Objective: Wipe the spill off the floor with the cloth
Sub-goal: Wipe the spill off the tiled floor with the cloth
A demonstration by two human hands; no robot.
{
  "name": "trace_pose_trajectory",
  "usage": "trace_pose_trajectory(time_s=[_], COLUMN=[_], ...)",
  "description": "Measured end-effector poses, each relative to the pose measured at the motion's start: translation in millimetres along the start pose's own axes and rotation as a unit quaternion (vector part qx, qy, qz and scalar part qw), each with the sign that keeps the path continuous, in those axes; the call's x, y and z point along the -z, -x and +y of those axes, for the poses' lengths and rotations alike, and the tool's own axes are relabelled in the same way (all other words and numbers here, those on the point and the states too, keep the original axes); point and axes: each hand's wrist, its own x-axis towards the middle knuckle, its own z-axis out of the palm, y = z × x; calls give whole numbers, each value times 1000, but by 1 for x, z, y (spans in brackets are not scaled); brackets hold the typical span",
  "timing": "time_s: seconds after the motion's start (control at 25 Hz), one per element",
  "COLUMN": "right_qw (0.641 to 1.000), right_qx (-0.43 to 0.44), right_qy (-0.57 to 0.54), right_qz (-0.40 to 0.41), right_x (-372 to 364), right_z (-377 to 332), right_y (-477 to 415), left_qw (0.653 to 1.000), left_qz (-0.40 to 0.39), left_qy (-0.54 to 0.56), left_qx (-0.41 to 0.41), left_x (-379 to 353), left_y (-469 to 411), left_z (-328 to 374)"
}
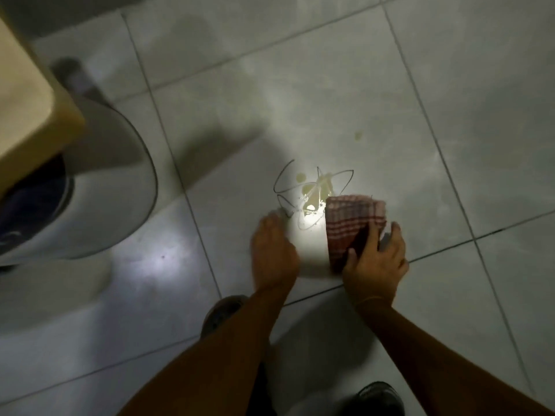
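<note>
A yellowish spill (315, 190) glistens on the pale tiled floor (330, 85), lit by a bright spot of light, with thin dark curved lines around it. A small separate droplet (358, 134) lies further away. A red-and-white checked cloth (351, 226), folded, rests on the floor at the spill's right edge. My right hand (375, 262) grips the cloth's near end, thumb and fingers around it. My left hand (271, 250) lies flat on the tile just left of the spill, fingers together, holding nothing.
A round white base of an appliance (99, 187) stands on the left, under a beige block (27, 94). Two dark shoes (223, 310) (378, 397) show near the bottom. Dark grout lines cross the floor.
</note>
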Motion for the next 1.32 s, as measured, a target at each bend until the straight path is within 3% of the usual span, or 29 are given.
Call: trace_pose_trajectory(time_s=[0.08, 0.16, 0.28, 0.48, 0.64, 0.8, 0.88, 0.96, 1.16, 1.32], right_qw=[994, 985, 988, 991, 985, 963, 954, 955, 984, 981], right_qx=[97, 160, 140, 104, 141, 246, 283, 276, 148, 167], right_qy=[57, 65, 54, 19, 64, 106, 102, 100, 59, 76], right_qz=[9, 1, 46, 85, 74, 30, 17, 44, 81, 71], right_x=[-22, -36, -29, 4, -19, -71, -82, -71, -31, -50], right_z=[-5, -14, -35, -78, -67, -38, -33, -43, -92, -79], right_y=[-3, -26, -104, -208, -136, -17, 2, -35, -154, -92], left_qw=[997, 994, 983, 977, 977, 978, 978, 978, 977, 976], left_qz=[34, 5, 11, 60, 48, 41, 35, 32, 30, 31], left_qy=[-66, -97, -160, -185, -186, -183, -184, -183, -192, -194], left_qx=[-34, -52, -95, -90, -91, -90, -91, -94, -90, -90], left_x=[-1, 2, -6, -20, -15, -14, -13, -13, -13, -13], left_y=[-11, -27, -41, -45, -43, -43, -43, -44, -43, -42], left_z=[-47, -82, -106, -111, -110, -108, -111, -109, -110, -110])
